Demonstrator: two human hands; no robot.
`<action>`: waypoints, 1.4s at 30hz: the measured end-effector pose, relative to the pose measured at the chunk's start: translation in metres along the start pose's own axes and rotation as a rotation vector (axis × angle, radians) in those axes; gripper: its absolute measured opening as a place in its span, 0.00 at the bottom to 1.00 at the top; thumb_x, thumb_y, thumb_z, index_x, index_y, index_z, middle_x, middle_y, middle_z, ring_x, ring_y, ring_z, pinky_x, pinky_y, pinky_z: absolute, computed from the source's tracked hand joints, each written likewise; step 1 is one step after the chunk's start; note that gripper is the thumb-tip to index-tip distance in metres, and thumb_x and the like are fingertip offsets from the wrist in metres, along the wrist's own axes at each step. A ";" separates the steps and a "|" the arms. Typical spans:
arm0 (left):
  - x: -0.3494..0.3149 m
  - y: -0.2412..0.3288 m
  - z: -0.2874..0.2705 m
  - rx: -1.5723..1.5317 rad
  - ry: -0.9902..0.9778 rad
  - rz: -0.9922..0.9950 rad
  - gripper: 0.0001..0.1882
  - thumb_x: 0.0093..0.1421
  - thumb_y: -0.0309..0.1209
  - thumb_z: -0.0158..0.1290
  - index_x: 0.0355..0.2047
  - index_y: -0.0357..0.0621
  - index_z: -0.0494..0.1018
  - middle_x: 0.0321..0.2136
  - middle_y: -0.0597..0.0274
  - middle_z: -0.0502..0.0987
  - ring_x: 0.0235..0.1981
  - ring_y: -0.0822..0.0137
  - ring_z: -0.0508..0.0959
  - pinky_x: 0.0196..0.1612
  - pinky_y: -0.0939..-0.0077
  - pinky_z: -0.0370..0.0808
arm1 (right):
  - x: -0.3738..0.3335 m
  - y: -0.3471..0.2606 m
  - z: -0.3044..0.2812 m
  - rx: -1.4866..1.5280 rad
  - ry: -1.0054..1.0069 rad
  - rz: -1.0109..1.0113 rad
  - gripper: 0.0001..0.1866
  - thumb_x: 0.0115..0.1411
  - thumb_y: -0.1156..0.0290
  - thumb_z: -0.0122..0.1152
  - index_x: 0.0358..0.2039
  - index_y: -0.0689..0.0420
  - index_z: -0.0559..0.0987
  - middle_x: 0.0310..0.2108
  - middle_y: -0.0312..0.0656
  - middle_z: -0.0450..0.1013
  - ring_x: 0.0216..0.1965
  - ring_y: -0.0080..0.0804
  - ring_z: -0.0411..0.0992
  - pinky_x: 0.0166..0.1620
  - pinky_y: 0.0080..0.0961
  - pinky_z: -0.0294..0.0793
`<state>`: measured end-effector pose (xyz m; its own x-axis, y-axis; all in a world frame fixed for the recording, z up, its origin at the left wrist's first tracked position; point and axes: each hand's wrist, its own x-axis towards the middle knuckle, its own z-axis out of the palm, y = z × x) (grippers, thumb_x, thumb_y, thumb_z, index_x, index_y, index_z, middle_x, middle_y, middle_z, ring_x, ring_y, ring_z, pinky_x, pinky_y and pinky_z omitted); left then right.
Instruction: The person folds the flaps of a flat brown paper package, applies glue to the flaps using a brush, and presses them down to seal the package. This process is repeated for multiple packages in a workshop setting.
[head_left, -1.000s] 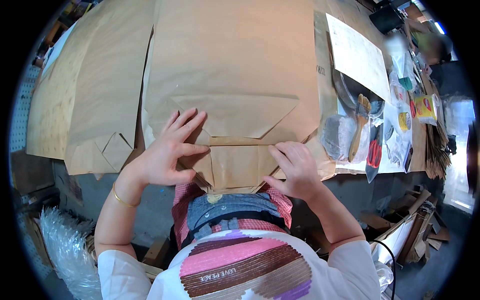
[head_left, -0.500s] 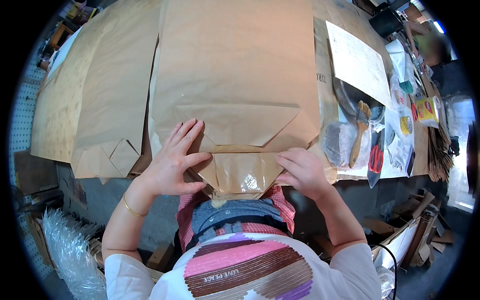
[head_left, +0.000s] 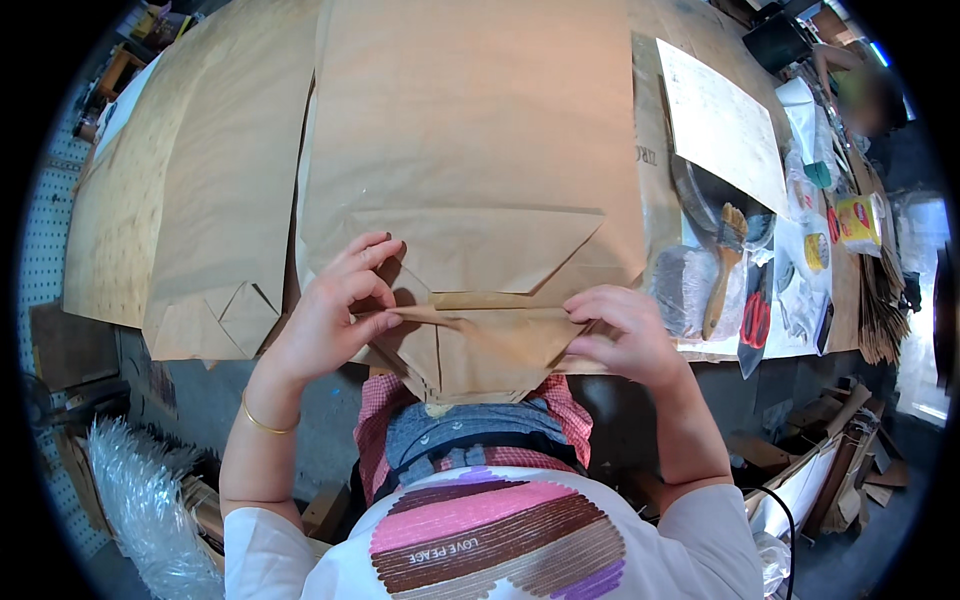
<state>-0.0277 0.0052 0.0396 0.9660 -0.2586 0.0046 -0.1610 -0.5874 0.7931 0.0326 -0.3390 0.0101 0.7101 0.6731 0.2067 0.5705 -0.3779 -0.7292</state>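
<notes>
I see the left hand (head_left: 340, 312), thumb and finger closed, has just lifted the paper flap (head_left: 498, 352) between both grips (so it's loose there), the right hand (head_left: 628, 335) pinching its opposite end.

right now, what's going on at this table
A person is handling the folded near end of a large brown paper bag laid flat on the table. The left hand pinches the left corner of a paper flap, slightly lifted and creased there, while the right hand is at its right end. The flap reaches past the table's near edge. A second brown paper bag lies to the left, and a wooden-handled brush lies to the right.
</notes>
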 end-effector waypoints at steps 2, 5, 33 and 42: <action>0.004 0.000 0.002 -0.041 0.063 -0.055 0.06 0.48 0.18 0.59 0.25 0.37 0.73 0.48 0.53 0.75 0.55 0.55 0.70 0.53 0.66 0.69 | 0.002 0.005 0.004 -0.039 0.049 0.047 0.10 0.46 0.70 0.73 0.25 0.58 0.79 0.34 0.42 0.76 0.37 0.40 0.74 0.38 0.29 0.75; 0.018 -0.003 0.009 -0.024 0.171 -0.082 0.06 0.52 0.22 0.58 0.25 0.35 0.71 0.29 0.61 0.71 0.35 0.65 0.71 0.38 0.74 0.68 | 0.019 0.003 0.015 0.128 0.253 0.257 0.06 0.48 0.77 0.69 0.24 0.59 0.78 0.32 0.40 0.73 0.31 0.32 0.71 0.33 0.24 0.71; 0.035 0.012 0.069 0.672 0.041 0.153 0.38 0.49 0.38 0.52 0.59 0.28 0.62 0.63 0.41 0.59 0.67 0.49 0.56 0.69 0.51 0.47 | 0.061 -0.034 0.093 -0.619 -0.023 -0.044 0.42 0.51 0.60 0.64 0.63 0.65 0.60 0.63 0.54 0.59 0.65 0.47 0.56 0.66 0.41 0.54; 0.021 -0.007 0.049 0.649 0.013 -0.002 0.53 0.50 0.57 0.57 0.62 0.24 0.54 0.64 0.33 0.54 0.67 0.40 0.51 0.69 0.51 0.46 | 0.049 -0.029 0.082 -0.613 -0.065 0.215 0.48 0.55 0.47 0.60 0.65 0.67 0.56 0.67 0.54 0.51 0.70 0.47 0.48 0.69 0.44 0.43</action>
<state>-0.0165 -0.0336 0.0049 0.9681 -0.2503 0.0144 -0.2451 -0.9328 0.2641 0.0171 -0.2428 -0.0116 0.8191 0.5719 0.0442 0.5643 -0.7895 -0.2415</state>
